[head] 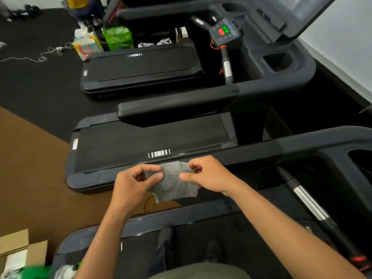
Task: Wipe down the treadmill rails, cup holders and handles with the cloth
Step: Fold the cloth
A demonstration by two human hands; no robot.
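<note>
A small grey cloth (174, 185) hangs between both hands in the middle of the head view, above the near treadmill's left rail (251, 155). My left hand (133, 186) pinches its left top edge. My right hand (209, 176) pinches its right top edge with thumb and fingers. A chrome and black handle (311, 204) of the near treadmill runs down the right side. The neighbouring treadmill has a padded side rail (177, 106), a cup holder (278, 61), a second chrome handle (227, 67) and a control pad (224, 31) with red and green buttons.
Two treadmill belts (149, 141) lie beyond my hands, on black mat and brown carpet (30, 168). Cardboard boxes (18, 250) sit at the bottom left. Bags (117, 37) and a loose cord (46, 54) lie at the back left. A white wall (342, 41) stands on the right.
</note>
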